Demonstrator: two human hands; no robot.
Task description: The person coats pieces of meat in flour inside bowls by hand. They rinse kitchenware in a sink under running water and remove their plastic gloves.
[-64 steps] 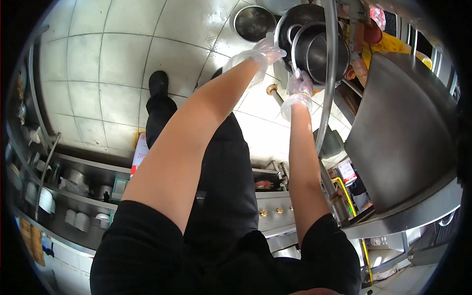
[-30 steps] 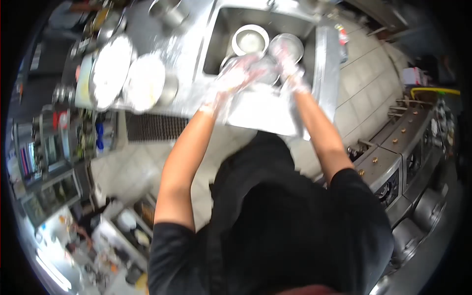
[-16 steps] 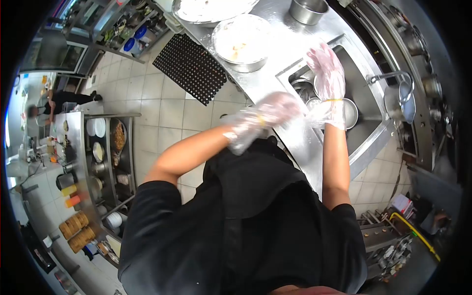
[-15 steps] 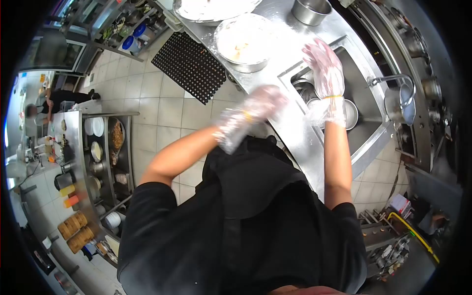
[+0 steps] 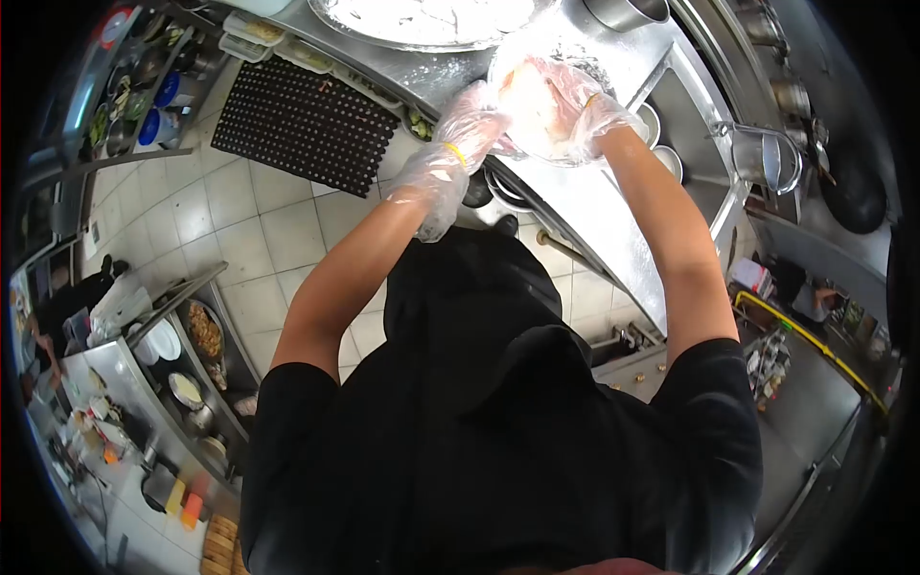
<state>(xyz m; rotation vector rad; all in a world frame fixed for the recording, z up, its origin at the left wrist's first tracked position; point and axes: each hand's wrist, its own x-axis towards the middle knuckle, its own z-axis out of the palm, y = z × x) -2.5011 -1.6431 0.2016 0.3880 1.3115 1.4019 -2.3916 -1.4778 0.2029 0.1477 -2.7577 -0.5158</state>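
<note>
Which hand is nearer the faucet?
Right. The right hand is just across the sink from the faucet. The left hand is farther off on that same side, by the counter's edge.

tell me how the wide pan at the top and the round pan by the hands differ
The wide pan is larger; the round pan is smaller. The left hand and right hand are at the round pan, while neither touches the wide pan. Both pans show something white inside.
</note>
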